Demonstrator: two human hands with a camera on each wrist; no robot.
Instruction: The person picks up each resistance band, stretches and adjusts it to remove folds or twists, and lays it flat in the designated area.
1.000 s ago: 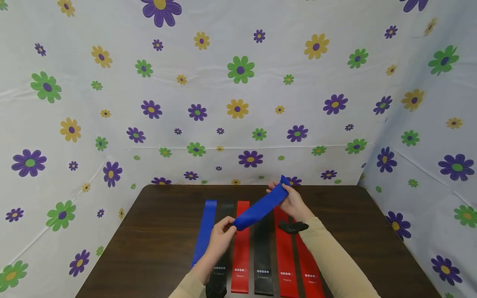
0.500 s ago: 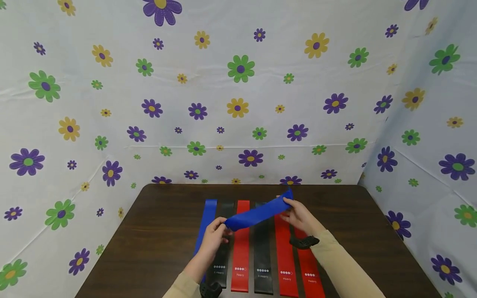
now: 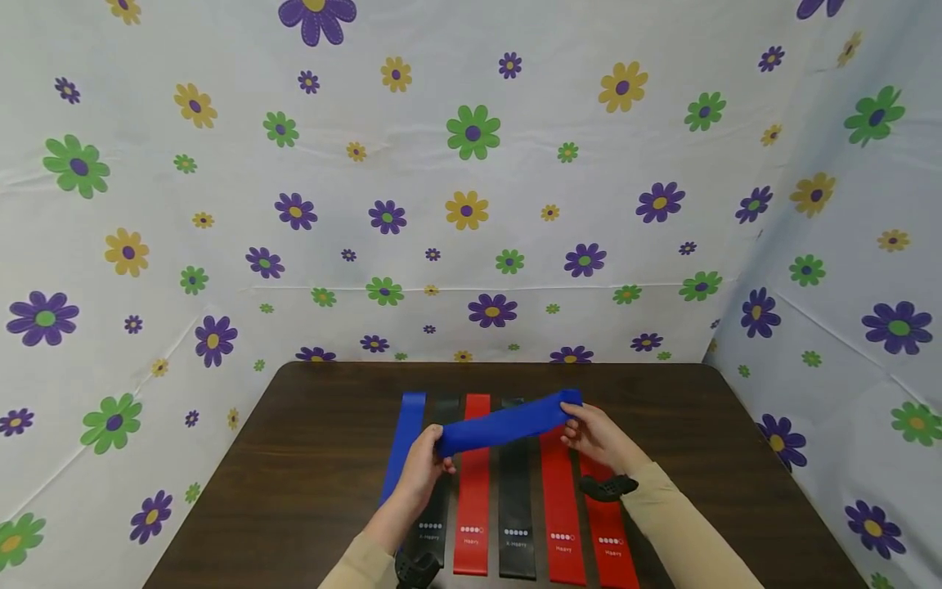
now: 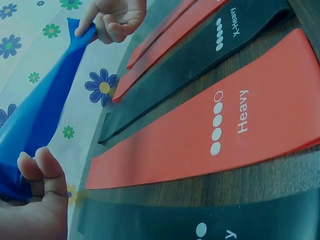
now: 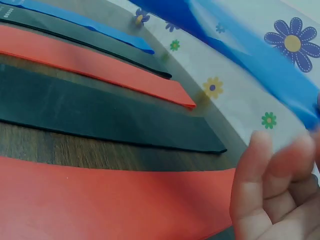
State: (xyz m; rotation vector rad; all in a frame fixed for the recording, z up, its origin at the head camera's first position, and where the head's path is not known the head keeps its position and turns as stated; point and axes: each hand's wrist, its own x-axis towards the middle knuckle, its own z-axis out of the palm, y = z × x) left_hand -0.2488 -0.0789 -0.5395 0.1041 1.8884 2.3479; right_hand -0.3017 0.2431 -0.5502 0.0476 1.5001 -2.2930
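Observation:
A blue resistance band (image 3: 508,424) is stretched out between the two hands, above the flat bands on the table. My left hand (image 3: 421,466) pinches its left end, and my right hand (image 3: 599,438) pinches the right end, slightly higher. In the left wrist view the held band (image 4: 47,95) slopes up to the right hand (image 4: 117,22), its end poking past the fingertips. The right wrist view shows the band (image 5: 250,55) blurred, with the right hand's (image 5: 275,195) other fingers loosely bent below it.
Several flat bands lie side by side on the dark wooden table (image 3: 294,458): a blue band (image 3: 403,446) at far left, then black (image 3: 431,523) and red (image 3: 472,499) ones, another black band (image 3: 517,499), and two red ones at right. A flowered cloth (image 3: 471,204) hangs behind.
The held blue band has gone from a steep slant to a nearly level one. My right hand has come down and slightly right; my left hand has shifted left.

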